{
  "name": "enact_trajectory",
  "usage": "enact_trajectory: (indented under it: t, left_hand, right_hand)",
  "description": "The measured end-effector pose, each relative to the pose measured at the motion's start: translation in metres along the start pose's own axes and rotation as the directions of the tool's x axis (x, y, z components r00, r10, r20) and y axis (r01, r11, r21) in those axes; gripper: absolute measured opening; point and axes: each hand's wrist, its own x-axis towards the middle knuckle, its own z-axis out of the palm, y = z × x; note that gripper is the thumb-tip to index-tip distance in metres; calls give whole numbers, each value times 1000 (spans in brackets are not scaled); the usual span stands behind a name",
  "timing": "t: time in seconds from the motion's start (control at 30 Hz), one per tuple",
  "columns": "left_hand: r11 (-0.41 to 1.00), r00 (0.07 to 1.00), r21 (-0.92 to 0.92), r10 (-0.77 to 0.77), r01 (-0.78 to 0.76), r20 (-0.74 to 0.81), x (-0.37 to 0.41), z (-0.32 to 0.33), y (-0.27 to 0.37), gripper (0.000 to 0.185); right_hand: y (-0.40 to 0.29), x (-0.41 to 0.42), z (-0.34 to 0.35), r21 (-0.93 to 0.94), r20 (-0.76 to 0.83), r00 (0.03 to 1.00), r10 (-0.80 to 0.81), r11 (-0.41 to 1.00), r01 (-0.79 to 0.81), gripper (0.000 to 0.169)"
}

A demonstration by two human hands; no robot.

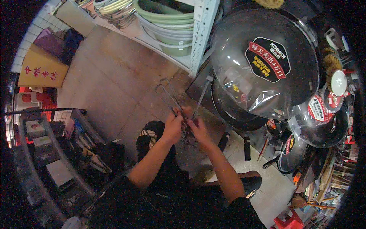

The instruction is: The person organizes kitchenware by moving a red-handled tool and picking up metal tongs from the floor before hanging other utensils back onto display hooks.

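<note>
My left hand [173, 128] is closed around a bundle of bent metal wire rods [167, 93], which look like display hooks. Their looped ends point away from me over the floor. Close beside it, my right hand [199, 131] grips the same bundle near its lower end. A single thin rod [202, 96] with a small pale square tip slants up and to the right from my right fingers. The dark part of the bundle between my palms is blurred and partly covered by my fingers.
A metal shelf post [203, 37] rises ahead beside stacked green basins [177, 48]. Large wrapped woks [266, 94] and a smaller frying pan [291, 154] stand on the right. On the left are a black rack [54, 143] and a yellow carton [43, 67]. A red stool [290, 220] is at lower right.
</note>
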Motion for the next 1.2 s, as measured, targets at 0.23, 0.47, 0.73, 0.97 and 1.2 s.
enact_trajectory:
  t: [0.23,0.47,0.73,0.97,1.2]
  left_hand:
    - [935,976,-346,-1,-76,-217,4,-25,9,29]
    - [936,955,-292,116,-197,-274,-9,-31,28,28]
    - [817,972,-527,172,-232,-160,-9,-58,43,29]
    - [963,962,-264,-26,-49,-272,25,-55,82,34]
    - [950,951,-310,-119,26,-285,55,-44,65,43]
  right_hand:
    - [-76,-2,12,159,68,994,-82,985,70,54]
    - [-78,6,17,58,-49,949,-313,947,316,32]
    - [-89,-21,18,46,-121,908,-402,911,410,21]
    - [8,59,29,96,-179,974,-142,982,161,32]
    - [40,141,41,-835,-271,891,-366,549,-29,44]
